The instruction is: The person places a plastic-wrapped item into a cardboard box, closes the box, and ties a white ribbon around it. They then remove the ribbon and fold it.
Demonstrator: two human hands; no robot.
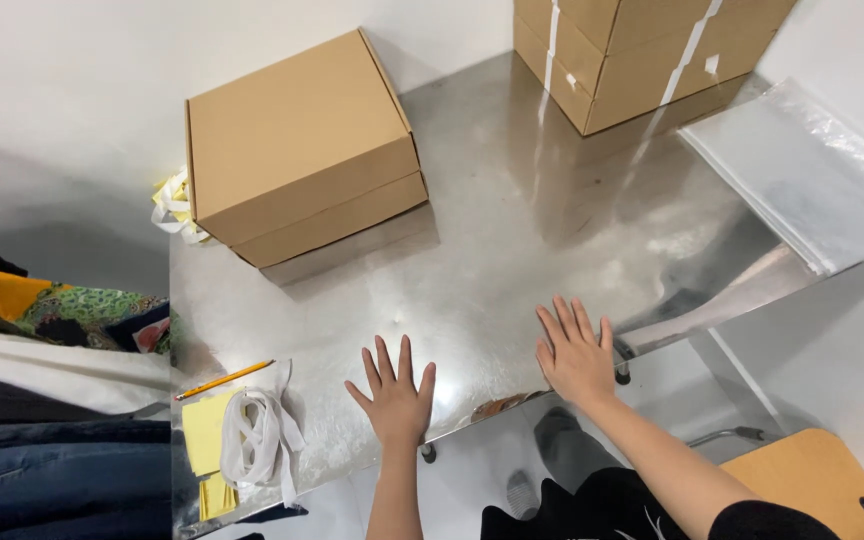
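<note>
My left hand lies flat, palm down, fingers spread, on the near edge of a shiny steel table. My right hand rests the same way a little to the right, fingers apart. Neither hand holds anything. A closed brown cardboard box stands at the far left of the table, well beyond both hands. A bundle of white straps lies left of my left hand.
A yellow pencil and yellow paper slips lie by the straps. Taped cardboard boxes stand at the back right, a stack of clear plastic bags at the right. Folded clothes sit left; a wooden stool lower right.
</note>
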